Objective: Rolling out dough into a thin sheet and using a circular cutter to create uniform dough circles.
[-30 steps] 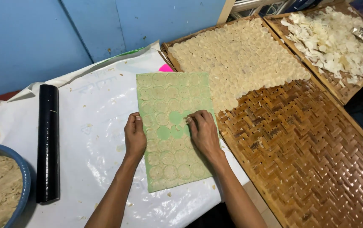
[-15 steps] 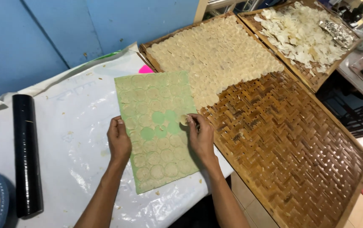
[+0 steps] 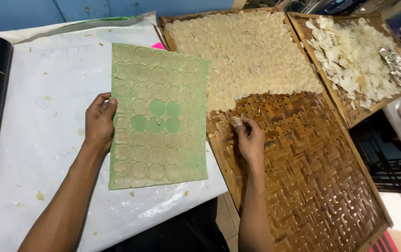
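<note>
Right hand (image 3: 251, 140) grip pinches a dough disc (image 3: 236, 122); left hand (image 3: 99, 122) clasps green sheet (image 3: 158, 116).

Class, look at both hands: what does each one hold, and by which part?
Left hand grips the green sheet by its left edge. Right hand pinches a small pale disc at its fingertips.

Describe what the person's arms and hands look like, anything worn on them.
Both forearms are bare up to the frame's bottom edge: no sleeves show. The left hand and right hand wear no gloves, and no rings, watch or bracelet can be seen. The fingernails look short. No markings are visible.
</note>
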